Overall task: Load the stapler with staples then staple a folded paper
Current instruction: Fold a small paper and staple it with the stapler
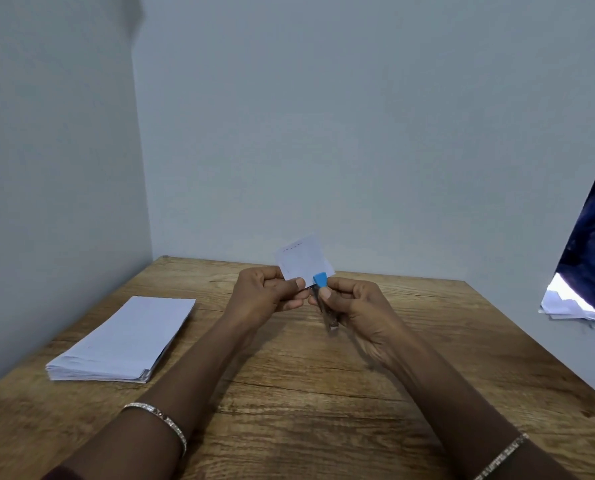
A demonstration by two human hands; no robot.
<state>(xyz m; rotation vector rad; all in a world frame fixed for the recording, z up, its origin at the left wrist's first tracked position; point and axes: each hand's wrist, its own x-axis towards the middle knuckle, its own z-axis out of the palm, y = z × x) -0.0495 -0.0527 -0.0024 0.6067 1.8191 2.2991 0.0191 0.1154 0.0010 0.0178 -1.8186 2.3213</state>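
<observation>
— Well, where does the job stand?

— Late, by my reading. The left hand [268,292] pinches a small folded paper [304,259] at its lower edge, thumb against fingers, and holds it up just above centre frame. A broken line of small marks runs along the paper's top edge and down its left side. They look like staples already driven, though they are too small to be sure.

— And the stapler?

— In the right hand [355,306], fingers wrapped around it, thumb near the top. The stapler [324,299] is slim, with a blue tip that meets the paper's lower right corner. Whether the corner is actually between the jaws, I cannot tell; the thumb and tip cover that spot.

— Is it loaded?

— Not shown directly. No loose staples or staple box appear anywhere on the table [324,393]. If those marks are staples, loading is done and stapling is well under way.

— What remains?

— Possibly one more press at that corner, then setting the paper down. I judge that only from how things are held.

— Anything else present?

— A stack of paper [123,341] lies at centre left of the frame, well apart from both hands. More papers [566,306] sit at the right edge, beside a dark cloth [594,237]. Each wrist carries a bangle [157,417].
</observation>
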